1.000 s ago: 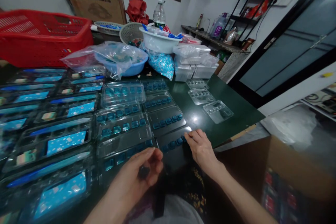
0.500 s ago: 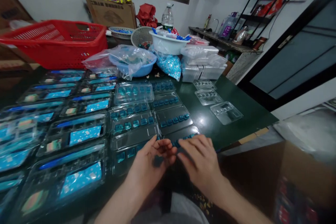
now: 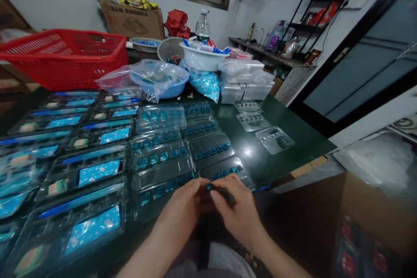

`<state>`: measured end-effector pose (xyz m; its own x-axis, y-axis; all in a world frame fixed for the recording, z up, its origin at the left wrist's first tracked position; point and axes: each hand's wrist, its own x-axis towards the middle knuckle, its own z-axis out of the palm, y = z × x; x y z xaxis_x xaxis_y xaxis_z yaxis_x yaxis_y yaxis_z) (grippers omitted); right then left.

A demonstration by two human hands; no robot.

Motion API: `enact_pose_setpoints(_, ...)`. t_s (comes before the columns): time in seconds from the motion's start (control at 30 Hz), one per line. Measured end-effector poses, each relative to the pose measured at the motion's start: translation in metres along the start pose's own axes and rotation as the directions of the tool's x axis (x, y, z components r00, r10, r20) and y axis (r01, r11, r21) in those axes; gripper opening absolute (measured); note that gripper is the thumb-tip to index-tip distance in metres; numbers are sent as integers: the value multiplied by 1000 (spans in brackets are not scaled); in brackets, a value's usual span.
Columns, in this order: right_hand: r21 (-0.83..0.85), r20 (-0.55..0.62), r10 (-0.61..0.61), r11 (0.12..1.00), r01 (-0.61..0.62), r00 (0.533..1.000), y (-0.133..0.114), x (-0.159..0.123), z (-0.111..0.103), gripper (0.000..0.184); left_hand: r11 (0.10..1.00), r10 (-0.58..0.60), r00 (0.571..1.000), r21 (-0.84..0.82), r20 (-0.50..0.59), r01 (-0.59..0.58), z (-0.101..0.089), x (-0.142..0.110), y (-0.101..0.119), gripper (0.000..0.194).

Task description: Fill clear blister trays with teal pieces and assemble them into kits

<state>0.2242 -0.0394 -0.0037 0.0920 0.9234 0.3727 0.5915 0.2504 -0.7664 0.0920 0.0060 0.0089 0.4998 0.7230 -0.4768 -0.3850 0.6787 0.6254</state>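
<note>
My left hand (image 3: pixel 182 213) and my right hand (image 3: pixel 236 215) meet at the near edge of a dark green table (image 3: pixel 286 158). Both pinch a small dark object (image 3: pixel 211 188) between their fingertips; what it is I cannot make out. Just beyond the fingers lies a clear plastic tray (image 3: pixel 228 171) with a row of small blue pieces. More such trays (image 3: pixel 208 147) lie in columns behind it. To the left are several clear packs with blue patterned cards (image 3: pixel 97 171).
Three empty clear trays (image 3: pixel 273 139) lie at the right of the table. Behind stand a red basket (image 3: pixel 65 58), a blue basin in a plastic bag (image 3: pixel 156 80), a white bowl (image 3: pixel 200 58) and stacked clear trays (image 3: pixel 244 80). A cardboard box (image 3: pixel 352 226) sits at the right.
My left hand moved right from near my lap and my right hand drew back from the tray; now they meet, both pinching the small dark object.
</note>
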Motion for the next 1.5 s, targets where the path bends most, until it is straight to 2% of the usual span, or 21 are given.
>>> enact_pose_setpoints(0.07,28,-54,53,998,-51,997,3,-1,-1,12,989,39,999,144,8,-40,-3,-2,-2,14)
enact_pose_setpoints(0.17,64,-56,99,993,-96,993,5,-2,0,12,964,68,998,256,15,-70,-5,-2,-5,14)
enact_pose_setpoints(0.37,186,-11,199,963,-193,980,5,-5,-2,12,945,105,994,311,15,-104,-1,2,-8,16)
enact_pose_setpoints(0.5,344,65,265,899,-271,962,6,-7,-4,14,922,141,990,362,18,-138,0,3,-12,18)
enact_pose_setpoints(0.6,395,57,272,877,-272,961,7,-9,-2,18,913,158,987,378,20,-153,-3,5,-17,18)
enact_pose_setpoints(0.8,301,-33,212,934,-192,977,11,-13,3,19,914,162,986,383,-39,-135,-8,7,-22,18)
enact_pose_setpoints(0.97,312,-8,119,944,-110,993,15,-15,-1,24,977,-17,998,212,58,4,-2,9,-18,22)
enact_pose_setpoints(1.03,306,-26,104,948,-91,994,17,-16,-3,23,980,-48,995,197,82,31,1,10,-17,22)
enact_pose_setpoints(1.2,298,-32,132,947,-116,991,22,-15,-10,17,975,-39,997,222,66,23,8,9,-20,19)
enact_pose_setpoints(1.3,287,-1,182,942,-174,983,26,-13,-24,13,973,-46,994,229,103,21,14,9,-20,17)
enact_pose_setpoints(1.4,157,-59,179,973,-168,982,35,-5,-46,13,972,-53,992,236,117,24,19,9,-15,19)
enact_pose_setpoints(1.5,-145,-95,77,985,-90,993,51,8,-65,16,969,-37,997,246,64,20,16,11,-5,21)
